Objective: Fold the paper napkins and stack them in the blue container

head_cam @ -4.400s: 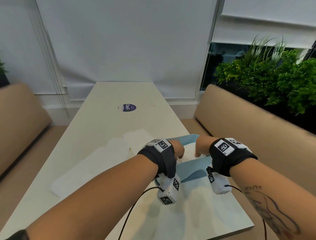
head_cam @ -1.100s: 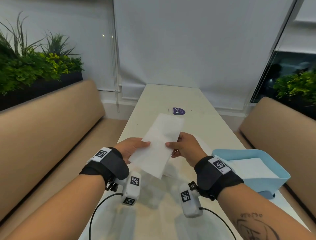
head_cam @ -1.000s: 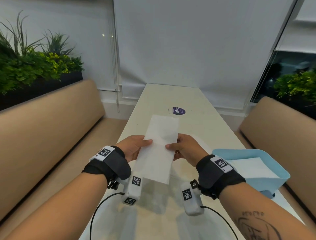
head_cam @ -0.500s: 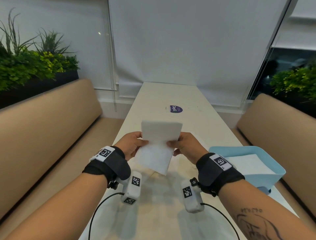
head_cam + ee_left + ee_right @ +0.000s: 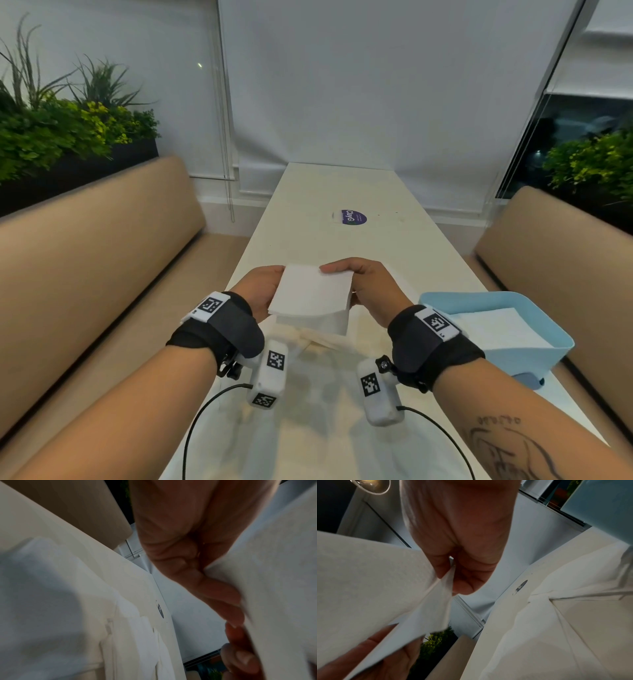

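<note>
- Napkin (image 5: 310,296): a second ago it was one long strip between my hands. The far half has now come over toward me and lies on the near half, so it is doubled.
- Layers are not matched yet. The lower one sticks out past the upper along the near edge, more at the right.
- My read: the fold on this piece is nearly done. The edges want squaring and the crease pinching, then it goes to the stack.
- Facing: the crease is the far edge and runs left to right. The open edges face me, and the sheet tilts down toward me.
- Long axis: earlier it ran away from me. Now the shape is close to square, slightly longer across, and skewed a little clockwise.
- Where: it is in the air over the worktop (image 5: 342,192), not touching it, straight ahead between my wrists.
- Left hand (image 5: 262,289): it grips the left edge, with fingers curled under the sheet. I can't see the thumb.
- Right hand (image 5: 368,282): it pinches the right edge, both layers. A finger lies along the far corner on top.
- Loose napkins (image 5: 51,601) lie flat on the worktop below, still unfolded.
- Blue container (image 5: 513,363): it sits to my right on the worktop, apart from the held piece. Folded napkins (image 5: 493,325) are already inside it.
- A purple sticker (image 5: 354,217) sits farther up the worktop.
</note>
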Demonstrator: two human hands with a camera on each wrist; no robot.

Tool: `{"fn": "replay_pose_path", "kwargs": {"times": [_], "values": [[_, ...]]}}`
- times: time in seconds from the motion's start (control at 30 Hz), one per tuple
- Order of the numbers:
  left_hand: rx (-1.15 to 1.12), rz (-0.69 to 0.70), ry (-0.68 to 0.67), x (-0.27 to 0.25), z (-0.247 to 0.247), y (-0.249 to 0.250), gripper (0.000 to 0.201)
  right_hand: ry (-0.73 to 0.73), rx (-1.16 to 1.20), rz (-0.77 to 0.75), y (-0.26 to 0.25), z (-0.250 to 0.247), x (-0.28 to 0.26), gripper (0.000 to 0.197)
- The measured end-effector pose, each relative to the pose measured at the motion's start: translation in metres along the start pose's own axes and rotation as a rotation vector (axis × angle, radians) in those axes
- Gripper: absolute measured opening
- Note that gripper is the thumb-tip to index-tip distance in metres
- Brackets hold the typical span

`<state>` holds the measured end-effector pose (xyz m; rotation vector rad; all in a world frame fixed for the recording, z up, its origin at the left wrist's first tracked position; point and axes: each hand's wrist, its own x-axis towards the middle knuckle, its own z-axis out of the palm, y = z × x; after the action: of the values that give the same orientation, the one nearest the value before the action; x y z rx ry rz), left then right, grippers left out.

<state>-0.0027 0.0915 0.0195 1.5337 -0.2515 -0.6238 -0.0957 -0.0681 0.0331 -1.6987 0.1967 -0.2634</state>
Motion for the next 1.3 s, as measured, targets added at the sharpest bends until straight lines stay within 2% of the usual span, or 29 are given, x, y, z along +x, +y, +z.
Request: {"fn": "replay_pose_path", "kwargs": {"times": [0.27,0.5,0.63,0.73,0.87,0.93,1.0,1.1,1.17,1.23,1.3], "values": [[-0.055,-0.075,0.023,-0.001,0.001,-0.001,0.022,0.02,0.13,0.092,0.007,-0.005,0.001,0.043],[-0.135,-0.149,0.013,-0.002,0.004,0.004,0.032,0.033,0.106,0.131,0.007,-0.005,0.001,0.041],[-0.042,-0.099,0.03,-0.004,0.007,0.008,0.028,0.025,0.087,0.137,0.005,-0.003,0.0,0.041],[0.041,-0.066,0.086,-0.003,0.008,0.006,0.011,0.025,0.117,0.153,0.003,-0.004,-0.003,0.038],[0.075,-0.07,0.094,-0.004,0.009,0.007,0.019,0.004,0.158,0.171,0.002,-0.007,-0.006,0.03],[0.061,-0.069,0.09,-0.004,0.009,0.006,0.021,0.025,0.121,0.163,0.002,-0.007,-0.005,0.021],[0.036,-0.07,0.089,-0.007,0.01,0.007,0.022,0.041,0.042,0.111,0.003,-0.006,-0.004,0.004],[0.029,-0.047,0.078,-0.01,0.012,0.007,0.017,0.065,-0.029,0.056,0.006,-0.002,-0.002,0.023],[0.071,0.005,0.06,-0.011,0.013,0.007,0.015,0.066,-0.05,0.049,0.005,0.001,-0.003,0.029],[0.14,0.063,0.015,-0.013,0.014,0.007,0.009,0.055,-0.09,0.05,0.003,0.004,-0.003,0.026],[0.2,0.107,0.0,-0.015,0.016,0.01,0.013,0.053,-0.143,0.047,-0.002,0.006,-0.006,0.014]]}}
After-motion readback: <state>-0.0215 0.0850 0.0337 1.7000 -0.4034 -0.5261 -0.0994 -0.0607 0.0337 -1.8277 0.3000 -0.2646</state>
